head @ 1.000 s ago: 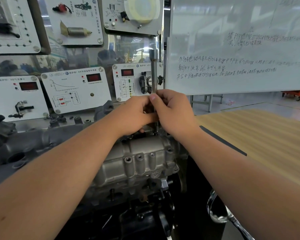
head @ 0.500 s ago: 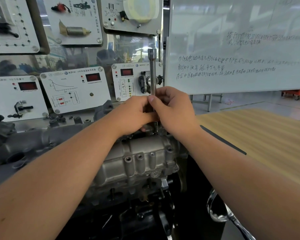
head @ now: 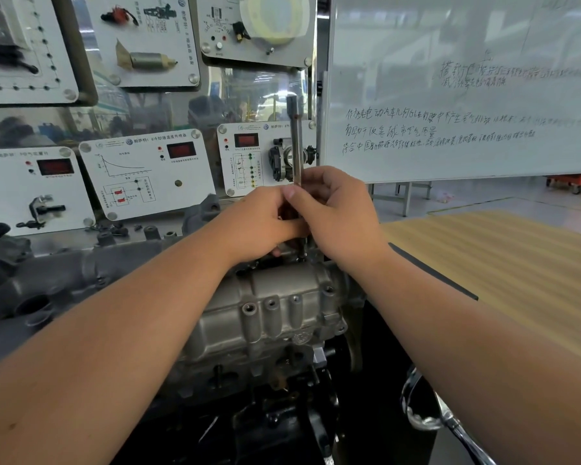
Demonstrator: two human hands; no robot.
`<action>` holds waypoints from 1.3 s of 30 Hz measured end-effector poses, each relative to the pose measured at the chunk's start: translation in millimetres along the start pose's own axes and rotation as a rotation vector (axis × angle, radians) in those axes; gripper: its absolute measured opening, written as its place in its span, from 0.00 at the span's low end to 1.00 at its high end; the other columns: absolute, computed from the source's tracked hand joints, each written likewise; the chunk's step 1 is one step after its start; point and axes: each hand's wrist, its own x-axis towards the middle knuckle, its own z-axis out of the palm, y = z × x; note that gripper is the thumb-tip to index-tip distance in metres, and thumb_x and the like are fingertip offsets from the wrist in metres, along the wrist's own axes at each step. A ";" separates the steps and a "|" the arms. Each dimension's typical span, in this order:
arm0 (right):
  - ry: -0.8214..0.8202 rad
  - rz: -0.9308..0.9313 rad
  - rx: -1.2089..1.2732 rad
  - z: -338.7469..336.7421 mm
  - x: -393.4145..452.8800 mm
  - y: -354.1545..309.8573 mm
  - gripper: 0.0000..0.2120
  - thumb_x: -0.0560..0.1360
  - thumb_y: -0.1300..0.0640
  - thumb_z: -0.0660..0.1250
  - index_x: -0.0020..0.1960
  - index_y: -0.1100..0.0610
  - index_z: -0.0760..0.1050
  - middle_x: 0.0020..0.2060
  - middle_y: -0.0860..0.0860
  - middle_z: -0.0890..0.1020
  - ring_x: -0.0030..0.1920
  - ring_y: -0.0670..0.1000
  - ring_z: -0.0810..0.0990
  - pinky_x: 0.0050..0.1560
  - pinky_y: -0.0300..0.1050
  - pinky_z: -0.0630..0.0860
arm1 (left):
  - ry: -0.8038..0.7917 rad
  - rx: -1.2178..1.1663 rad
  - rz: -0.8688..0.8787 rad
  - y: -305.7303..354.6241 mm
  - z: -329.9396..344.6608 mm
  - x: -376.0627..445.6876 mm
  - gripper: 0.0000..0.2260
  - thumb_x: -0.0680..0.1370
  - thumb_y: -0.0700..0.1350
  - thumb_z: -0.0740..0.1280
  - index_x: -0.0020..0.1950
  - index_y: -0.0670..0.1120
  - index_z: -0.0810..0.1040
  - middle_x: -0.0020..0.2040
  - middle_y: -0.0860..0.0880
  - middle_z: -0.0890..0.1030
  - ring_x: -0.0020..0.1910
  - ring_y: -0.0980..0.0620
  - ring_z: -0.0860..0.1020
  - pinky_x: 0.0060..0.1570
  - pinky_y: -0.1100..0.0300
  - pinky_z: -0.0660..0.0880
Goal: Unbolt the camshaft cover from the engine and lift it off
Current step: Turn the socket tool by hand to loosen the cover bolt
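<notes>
A grey cast-metal camshaft cover (head: 269, 310) with several bolt bosses sits on top of the engine at centre. A long metal socket wrench (head: 296, 142) stands upright over the cover's far edge, its lower end hidden behind my fingers. My left hand (head: 259, 223) and my right hand (head: 336, 213) meet around the wrench's lower shaft, both gripping it, the right thumb lying along the shaft. The bolt under the tool is hidden.
A grey intake manifold (head: 54, 280) lies left of the cover. Instrument display panels (head: 148, 172) fill the wall behind. A whiteboard (head: 467, 95) stands at the right rear. A wooden table (head: 517, 263) lies to the right. Dark engine parts (head: 282, 414) sit below.
Both hands stay on the wrench at the same spot; the view and hands shift only slightly and the wrench stays upright.
</notes>
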 end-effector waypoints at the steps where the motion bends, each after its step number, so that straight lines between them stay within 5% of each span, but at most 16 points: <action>1: -0.004 0.010 0.018 0.3 -0.4 -0.7 0.11 0.77 0.54 0.72 0.58 0.55 0.79 0.47 0.48 0.86 0.49 0.46 0.84 0.54 0.48 0.82 | -0.003 0.011 0.002 -0.6 0.0 0.1 0.10 0.78 0.45 0.71 0.50 0.62 0.81 0.44 0.52 0.87 0.40 0.44 0.85 0.39 0.48 0.84; 5: -0.007 -0.040 -0.095 -0.8 -0.4 -1.7 0.07 0.80 0.54 0.68 0.47 0.57 0.80 0.39 0.53 0.84 0.43 0.52 0.83 0.47 0.54 0.81 | 0.015 0.028 -0.007 -2.8 1.3 1.3 0.07 0.79 0.45 0.71 0.50 0.58 0.80 0.44 0.52 0.86 0.40 0.44 0.86 0.41 0.46 0.84; 9: -0.048 -0.074 -0.159 -1.5 -0.3 -1.2 0.14 0.83 0.55 0.62 0.44 0.63 0.77 0.32 0.52 0.78 0.35 0.51 0.75 0.36 0.48 0.71 | -0.011 -0.035 -0.037 -2.2 2.8 1.3 0.06 0.82 0.43 0.68 0.58 0.51 0.80 0.50 0.48 0.86 0.48 0.43 0.86 0.38 0.59 0.83; 12: -0.056 -0.093 -0.161 -0.5 -2.1 -3.0 0.13 0.83 0.56 0.63 0.40 0.57 0.74 0.30 0.45 0.75 0.33 0.44 0.72 0.36 0.42 0.66 | -0.004 -0.030 -0.023 -0.1 2.0 1.0 0.07 0.82 0.42 0.69 0.53 0.55 0.80 0.48 0.49 0.86 0.46 0.43 0.85 0.37 0.59 0.82; 14: -0.049 -0.094 -0.110 -0.3 -3.4 -4.2 0.08 0.81 0.55 0.66 0.43 0.52 0.76 0.34 0.42 0.79 0.38 0.42 0.77 0.40 0.41 0.73 | 0.010 0.030 -0.029 0.7 2.0 1.9 0.09 0.80 0.42 0.69 0.50 0.58 0.79 0.45 0.49 0.86 0.40 0.45 0.85 0.35 0.57 0.82; 17: -0.033 -0.084 -0.118 0.5 -3.8 -2.5 0.09 0.80 0.52 0.68 0.50 0.58 0.79 0.41 0.52 0.84 0.45 0.50 0.82 0.48 0.49 0.79 | 0.027 0.064 -0.038 -0.8 2.9 2.9 0.09 0.79 0.43 0.70 0.48 0.58 0.79 0.43 0.50 0.86 0.37 0.48 0.85 0.35 0.57 0.83; 21: -0.041 -0.108 -0.168 0.6 -3.4 -3.1 0.13 0.82 0.54 0.64 0.41 0.58 0.76 0.33 0.50 0.79 0.36 0.44 0.76 0.34 0.34 0.69 | -0.001 -0.013 -0.020 -0.3 2.0 0.0 0.08 0.81 0.42 0.69 0.48 0.56 0.80 0.39 0.55 0.85 0.35 0.55 0.84 0.36 0.61 0.81; 25: -0.057 -0.093 -0.179 1.2 -2.3 -3.4 0.16 0.83 0.55 0.61 0.36 0.53 0.68 0.30 0.46 0.72 0.32 0.43 0.70 0.33 0.38 0.63 | -0.009 0.026 -0.026 1.4 1.2 -0.8 0.08 0.82 0.42 0.68 0.46 0.54 0.81 0.37 0.53 0.85 0.36 0.51 0.84 0.40 0.53 0.84; 30: -0.024 -0.068 -0.084 2.1 -3.3 -1.9 0.07 0.80 0.51 0.68 0.51 0.54 0.76 0.41 0.49 0.83 0.44 0.48 0.82 0.45 0.43 0.77 | 0.009 0.125 -0.041 4.5 1.8 0.9 0.08 0.79 0.43 0.69 0.46 0.57 0.80 0.39 0.56 0.85 0.35 0.49 0.85 0.39 0.48 0.85; 36: -0.024 -0.129 -0.168 0.7 -2.3 -2.1 0.17 0.83 0.54 0.63 0.37 0.57 0.70 0.29 0.48 0.72 0.32 0.43 0.71 0.32 0.34 0.64 | -0.011 -0.015 -0.011 4.5 2.2 -2.6 0.14 0.82 0.42 0.68 0.42 0.60 0.82 0.34 0.58 0.84 0.32 0.59 0.82 0.34 0.64 0.79; 39: -0.050 -0.113 -0.179 1.4 -0.5 -3.6 0.19 0.84 0.55 0.60 0.34 0.52 0.65 0.28 0.46 0.69 0.30 0.41 0.69 0.31 0.35 0.63 | -0.028 -0.003 0.004 4.1 1.8 -2.8 0.17 0.82 0.42 0.68 0.40 0.64 0.82 0.34 0.57 0.83 0.33 0.56 0.82 0.37 0.58 0.82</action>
